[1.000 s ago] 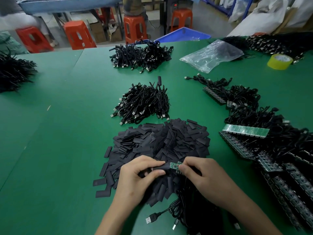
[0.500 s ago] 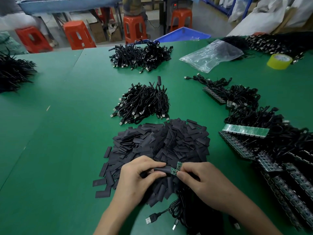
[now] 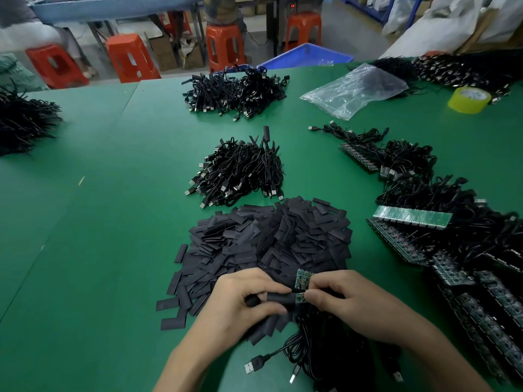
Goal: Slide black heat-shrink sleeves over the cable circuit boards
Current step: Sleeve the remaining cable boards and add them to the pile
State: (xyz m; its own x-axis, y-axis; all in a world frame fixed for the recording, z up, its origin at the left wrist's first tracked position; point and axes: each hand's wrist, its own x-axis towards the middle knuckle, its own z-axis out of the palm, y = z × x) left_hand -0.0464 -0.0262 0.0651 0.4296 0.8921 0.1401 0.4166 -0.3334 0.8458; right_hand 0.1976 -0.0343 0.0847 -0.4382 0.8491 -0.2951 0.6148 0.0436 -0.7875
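Observation:
Near the front of the green table, my left hand (image 3: 243, 298) pinches a black heat-shrink sleeve (image 3: 278, 297) between thumb and fingers. My right hand (image 3: 339, 298) pinches small green circuit boards (image 3: 302, 281) on black cables; one board's end sits in the sleeve's mouth, another sticks up above it. Both hands work over the near edge of a big pile of flat black sleeves (image 3: 268, 241). A bundle of black USB cables (image 3: 319, 349) trails from the boards toward me, partly hidden under my right forearm.
Sleeved cables lie heaped (image 3: 240, 171) behind the sleeve pile, another heap (image 3: 237, 91) further back. Bare boards with cables (image 3: 452, 250) crowd the right side. A clear plastic bag (image 3: 353, 90) and yellow tape roll (image 3: 468, 99) sit far right. Orange stools (image 3: 127, 60) stand beyond the table.
The sleeve has slid further onto the lower board, leaving less green showing. A second board has tipped upright above my right fingers. Both hands stay in place.

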